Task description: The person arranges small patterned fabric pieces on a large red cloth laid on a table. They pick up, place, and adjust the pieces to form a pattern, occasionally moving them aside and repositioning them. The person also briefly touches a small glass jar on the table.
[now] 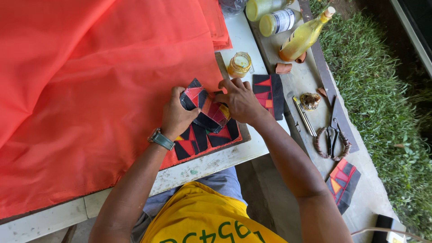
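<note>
My left hand (176,116) grips the left edge of a small patchwork piece (211,112) of black, red and orange fabric. My right hand (238,100) presses its fingers on the piece's upper right part. Under it lies another patchwork piece (200,141) of the same colours, resting on a large orange-red cloth (90,90) that covers most of the white table (216,164). A watch sits on my left wrist.
A third patchwork piece (269,90) lies right of my hands, a fourth (343,182) on the concrete ledge. A small glass jar (239,64), a yellow-liquid bottle (303,36), two jars (274,20), scissors (334,128), a cord ring and a pen-like tool (305,117) are nearby. Grass lies to the right.
</note>
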